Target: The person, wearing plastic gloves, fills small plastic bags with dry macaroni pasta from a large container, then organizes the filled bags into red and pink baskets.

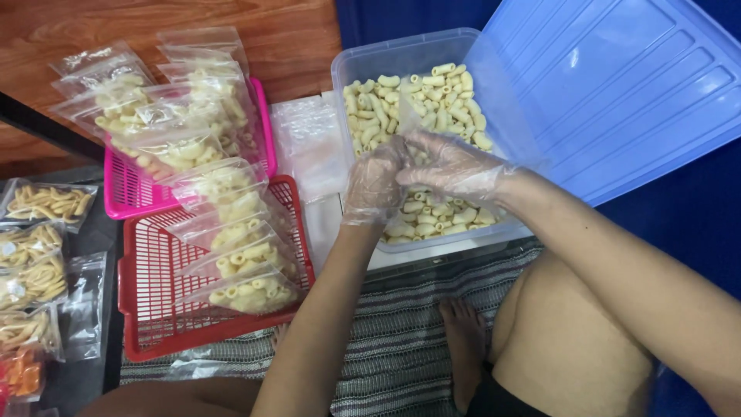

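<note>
A clear plastic tub holds several pale tube-shaped snacks. Both my hands wear thin clear gloves and meet above the tub's middle. My left hand and my right hand pinch a small clear plastic bag between their fingertips. The bag stands up over the snacks and is hard to make out. Whether anything is inside it I cannot tell.
A red basket and a pink basket hold several filled snack bags. Empty clear bags lie left of the tub. The tub's blue lid leans at the right. More packs lie far left. My legs rest on a striped mat.
</note>
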